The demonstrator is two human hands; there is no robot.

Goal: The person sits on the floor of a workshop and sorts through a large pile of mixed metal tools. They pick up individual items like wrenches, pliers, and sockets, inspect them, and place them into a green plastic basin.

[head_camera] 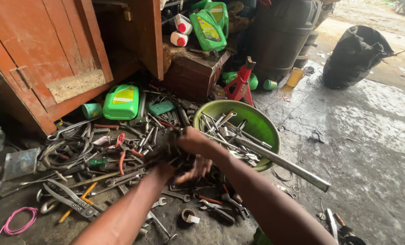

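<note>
Both my hands meet over a pile of tools on the floor. My left hand [160,169] grips a dark, greasy bundle [166,152], maybe a rag or a part; I cannot tell which. My right hand [194,144] also closes on the top of that bundle, its fingers partly spread below. Just right of my hands stands a green plastic bowl [261,123] holding several spanners and a long steel tube [284,164] that sticks out over its rim.
Wrenches, pliers [121,152] and shears [71,199] litter the floor. A green oil jug [121,102] lies by an orange wooden cabinet [48,59]. A red jack stand [241,84], a black barrel [281,36] and a black bag [354,54] stand behind. Pink wire [17,221] lies at left.
</note>
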